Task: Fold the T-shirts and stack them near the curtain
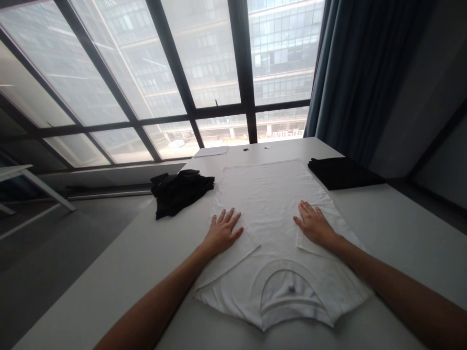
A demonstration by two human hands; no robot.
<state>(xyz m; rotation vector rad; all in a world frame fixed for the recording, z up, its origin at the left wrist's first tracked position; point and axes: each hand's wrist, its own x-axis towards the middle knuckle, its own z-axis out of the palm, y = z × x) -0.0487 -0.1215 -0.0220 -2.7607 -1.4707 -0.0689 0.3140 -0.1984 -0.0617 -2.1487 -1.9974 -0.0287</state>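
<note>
A white T-shirt (270, 209) lies spread on the white table, its neckline towards me and its hem at the far end. Both sleeves are turned inward over the body of the shirt. My left hand (223, 232) rests flat by the left sleeve, fingers spread on the cloth. On the opposite side my right hand (314, 224) lies flat on the right sleeve, with its fingers stretched out and fairly close together. Neither hand grips the fabric. A small dark label mark shows inside the collar.
A crumpled black garment (180, 190) lies at the left edge of the table (146, 262). Folded black cloth (345, 172) sits at the right. Papers (211, 151) are at the far left corner. Beyond stand large windows and a blue curtain (350, 73); another table (14, 171) is far left.
</note>
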